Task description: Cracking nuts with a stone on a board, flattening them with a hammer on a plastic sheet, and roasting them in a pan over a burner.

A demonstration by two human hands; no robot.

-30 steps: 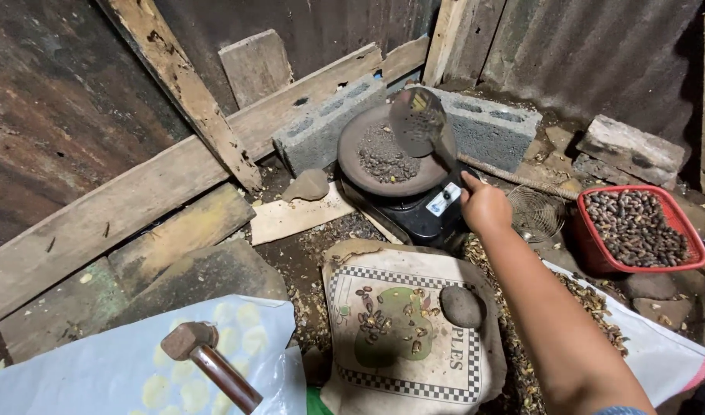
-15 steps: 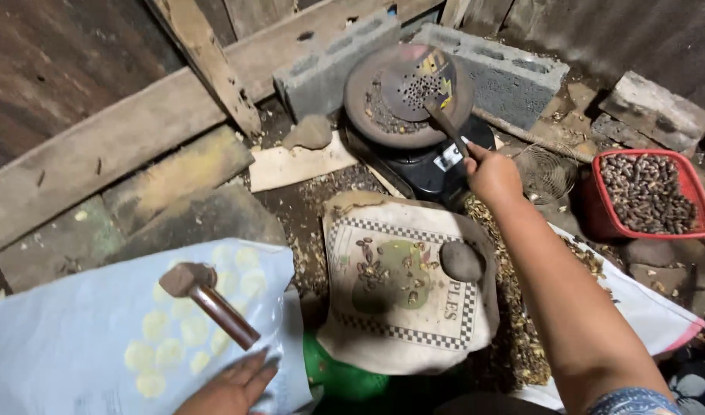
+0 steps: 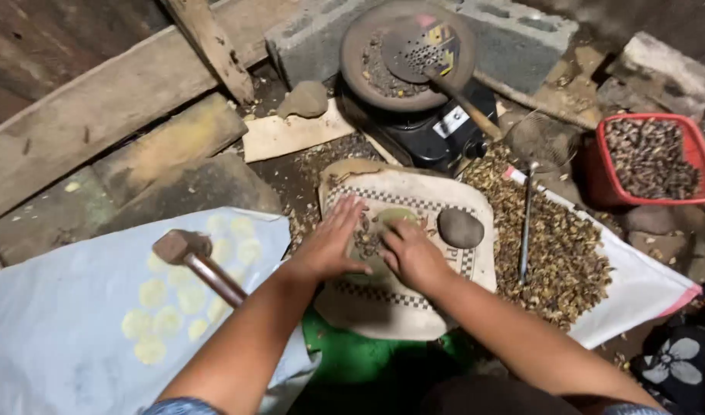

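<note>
Two hands rest on a checkered cloth (image 3: 437,303) spread on the ground. Between them lies a small heap of nuts (image 3: 365,237). The left hand (image 3: 331,242) is open, fingers spread flat, touching the heap's left side. The right hand (image 3: 411,253) is loosely curled, palm down, at the heap's right; whether it grips anything cannot be told. A dark stone (image 3: 460,227) sits on the cloth just beside the right hand. Left of the cloth, a hammer (image 3: 200,263) lies on a pale blue sheet (image 3: 53,323). Right of it, shells (image 3: 556,246) cover a white sheet, with a thin metal rod (image 3: 526,223) across them. Beyond stand a pan (image 3: 402,54) with a skimmer (image 3: 437,58) on a black stove (image 3: 437,134), and a red basket (image 3: 648,157) of nuts.
</note>
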